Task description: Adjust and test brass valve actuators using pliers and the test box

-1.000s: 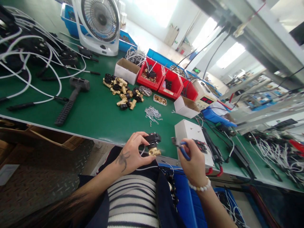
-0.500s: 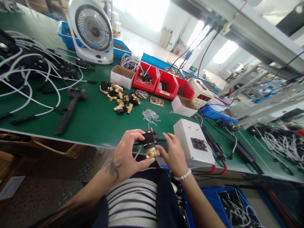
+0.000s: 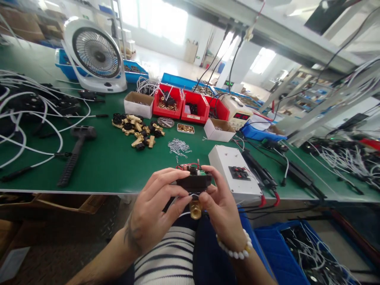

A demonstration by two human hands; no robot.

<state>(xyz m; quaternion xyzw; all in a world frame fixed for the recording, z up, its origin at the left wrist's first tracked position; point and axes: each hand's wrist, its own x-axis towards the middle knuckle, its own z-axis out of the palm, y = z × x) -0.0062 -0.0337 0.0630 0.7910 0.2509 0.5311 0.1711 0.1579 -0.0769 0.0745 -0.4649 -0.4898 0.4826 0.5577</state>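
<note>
Both hands hold one small valve assembly (image 3: 194, 186) in front of my chest, at the near edge of the green table (image 3: 113, 166). It has a black block on top with red wires and a brass fitting below. My left hand (image 3: 154, 209) grips its left side with thumb and fingers. My right hand (image 3: 221, 206) pinches the right side, a bead bracelet on that wrist. A white wire runs from the assembly toward my lap.
A pile of brass and black fittings (image 3: 136, 132), a heap of wire clips (image 3: 178, 146), red bins (image 3: 178, 105), cardboard boxes (image 3: 219, 130), a white switch box (image 3: 234, 172), a black mallet (image 3: 73, 156), a fan (image 3: 95, 55) and white cables (image 3: 29, 114) lie on the table. A blue crate (image 3: 299, 253) sits lower right.
A second ago my right hand held a blue-handled tool by the switch box. It came over empty and now pinches the valve assembly. The view tilted lower and the assembly moved nearer my chest.
</note>
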